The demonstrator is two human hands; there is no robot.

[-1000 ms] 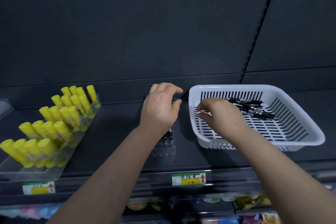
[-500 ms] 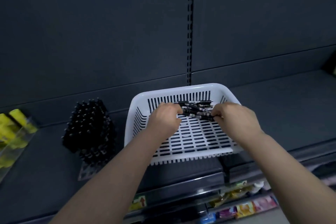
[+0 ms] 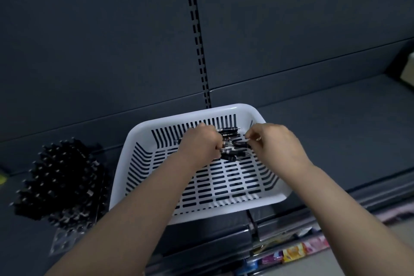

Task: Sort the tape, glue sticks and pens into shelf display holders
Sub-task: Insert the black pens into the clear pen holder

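Head view: a white slotted basket [image 3: 226, 212] sits on the dark shelf [image 3: 336, 130], its front edge overhanging the shelf lip. A small cluster of black pens [image 3: 230, 130] lies crosswise on the basket floor near the far wall. The left hand [image 3: 199, 145] reaches into the basket with its fingers curled closed around the left ends of the pens. The right hand [image 3: 277, 143] reaches in from the opposite side, its thumb and fingertips pinched together on the right ends of the same cluster. To the left of the basket, just beside it, a display holder [image 3: 65, 184] stands on the shelf, filled with upright black pens. Colourful packets [image 3: 293, 253] occupy the lower shelf.
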